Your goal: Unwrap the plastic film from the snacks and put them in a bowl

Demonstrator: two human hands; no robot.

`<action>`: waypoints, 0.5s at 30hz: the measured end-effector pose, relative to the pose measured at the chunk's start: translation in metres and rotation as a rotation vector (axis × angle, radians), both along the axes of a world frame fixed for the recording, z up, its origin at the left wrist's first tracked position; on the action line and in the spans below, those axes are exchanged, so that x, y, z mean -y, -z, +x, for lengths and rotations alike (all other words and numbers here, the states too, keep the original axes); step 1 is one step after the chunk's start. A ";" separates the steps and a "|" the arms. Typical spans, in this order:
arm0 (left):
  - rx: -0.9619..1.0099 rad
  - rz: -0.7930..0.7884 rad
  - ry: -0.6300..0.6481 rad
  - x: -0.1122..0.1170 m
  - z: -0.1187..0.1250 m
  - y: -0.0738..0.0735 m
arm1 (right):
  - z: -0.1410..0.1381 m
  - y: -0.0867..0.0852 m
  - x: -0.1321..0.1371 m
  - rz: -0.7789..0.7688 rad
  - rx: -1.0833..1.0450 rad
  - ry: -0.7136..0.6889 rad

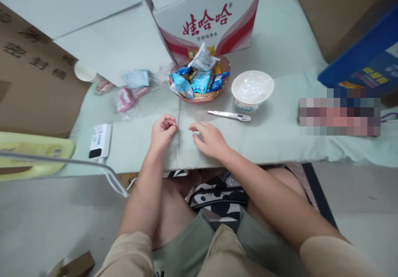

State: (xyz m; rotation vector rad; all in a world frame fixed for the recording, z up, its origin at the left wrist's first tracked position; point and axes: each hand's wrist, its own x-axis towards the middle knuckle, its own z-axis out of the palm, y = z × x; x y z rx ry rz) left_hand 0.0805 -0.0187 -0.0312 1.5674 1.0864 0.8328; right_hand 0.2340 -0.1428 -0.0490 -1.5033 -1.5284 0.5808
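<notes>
My left hand (163, 130) rests on the pale green cloth with its fingers curled in and its thumb close to them; nothing shows in it. Beside it, my right hand (209, 139) lies on its edge, fingers bent and thumb apart, holding nothing. Just beyond the right hand is a white utility knife (230, 115), touched by neither hand. Farther back, a white paper bowl (253, 87) stands upright and seems to have a clear shiny lining. To its left is a reddish-brown basket (202, 100) heaped with snack packets (200, 81).
White cartons (208, 24) stand behind the basket. Loose wrapped packets (126, 98) lie at left, with a white power bank (100, 140) and cable nearer me. A yellow board (34, 144) lies at the left edge. At right are a blue box (363, 61) and a blurred-out object (338, 117).
</notes>
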 end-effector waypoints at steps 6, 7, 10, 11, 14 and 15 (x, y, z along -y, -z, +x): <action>-0.018 0.083 -0.151 -0.022 -0.011 0.004 | -0.008 -0.006 -0.006 -0.022 -0.077 -0.035; -0.031 0.106 -0.181 -0.029 -0.011 0.003 | -0.010 -0.007 -0.007 -0.027 -0.088 -0.039; -0.183 0.191 -0.260 -0.057 -0.007 0.001 | -0.013 -0.008 -0.009 -0.036 -0.107 -0.048; -0.281 0.231 -0.284 -0.067 -0.007 -0.001 | -0.014 -0.007 -0.009 -0.040 -0.107 -0.051; -0.630 0.366 -0.429 -0.094 -0.015 -0.006 | -0.015 -0.005 -0.010 -0.050 -0.104 -0.056; -0.742 0.372 -0.496 -0.101 -0.021 -0.008 | -0.015 -0.005 -0.010 -0.051 -0.104 -0.059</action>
